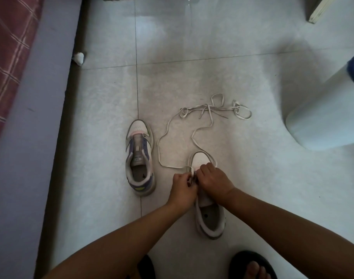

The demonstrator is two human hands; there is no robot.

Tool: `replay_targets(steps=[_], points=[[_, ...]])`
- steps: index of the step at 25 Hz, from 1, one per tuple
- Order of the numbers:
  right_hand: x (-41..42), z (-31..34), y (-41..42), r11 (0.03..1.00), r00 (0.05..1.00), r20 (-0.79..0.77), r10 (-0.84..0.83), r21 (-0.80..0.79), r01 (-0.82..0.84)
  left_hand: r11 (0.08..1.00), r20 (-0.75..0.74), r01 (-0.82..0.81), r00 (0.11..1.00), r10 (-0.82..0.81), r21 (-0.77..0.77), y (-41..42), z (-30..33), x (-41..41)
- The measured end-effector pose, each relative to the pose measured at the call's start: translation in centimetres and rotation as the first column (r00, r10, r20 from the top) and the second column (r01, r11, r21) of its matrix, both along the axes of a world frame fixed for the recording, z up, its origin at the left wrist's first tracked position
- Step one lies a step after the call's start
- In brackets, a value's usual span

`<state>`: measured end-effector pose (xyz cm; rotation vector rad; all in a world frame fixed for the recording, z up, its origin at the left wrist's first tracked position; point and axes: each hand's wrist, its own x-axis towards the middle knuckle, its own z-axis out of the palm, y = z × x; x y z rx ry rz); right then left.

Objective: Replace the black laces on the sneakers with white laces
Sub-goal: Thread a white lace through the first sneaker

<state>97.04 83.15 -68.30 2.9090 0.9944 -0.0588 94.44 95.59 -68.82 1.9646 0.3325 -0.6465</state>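
I see open floor [222, 63] beyond the tangled white laces [208, 111]; the unlaced sneaker [139, 156] blocks the left, the white bin [325, 115] crowds the floor's right edge.

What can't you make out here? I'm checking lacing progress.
- Head view: eyelets of the right sneaker hidden under left hand and right hand.
- Each grip on the white lace: fingers curled, contact unclear.
- Tongue label on left sneaker: too small.

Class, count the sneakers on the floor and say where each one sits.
2. One sneaker stands alone on the left, unlaced. The other sneaker is to its right, partly covered by the left hand and right hand threading a white lace.
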Motion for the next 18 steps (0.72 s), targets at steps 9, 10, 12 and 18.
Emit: replay_targets(steps=[9,10,12,18], points=[[0.5,0.4,0.6,0.991,0.997,-0.045,-0.061,-0.125,0.055,0.891,-0.235,0.344,0.931,-0.281,0.298,-0.9,0.4,-3.0],[0.8,0.7,0.6,0.992,0.995,-0.051,-0.090,-0.095,0.085,0.868,-0.200,0.363,0.929,-0.310,0.339,-1.0,0.5,-2.5],[1.3,1.1,0.9,0.988,0.987,-0.063,-0.149,-0.047,0.146,0.829,-0.174,0.400,0.916,-0.360,0.390,-1.0,0.5,-1.4],[0.5,2.8,0.3,0.962,0.980,0.190,0.061,0.249,-0.109,0.790,-0.201,0.384,0.923,-0.327,0.479,0.5,0.7,3.6]])
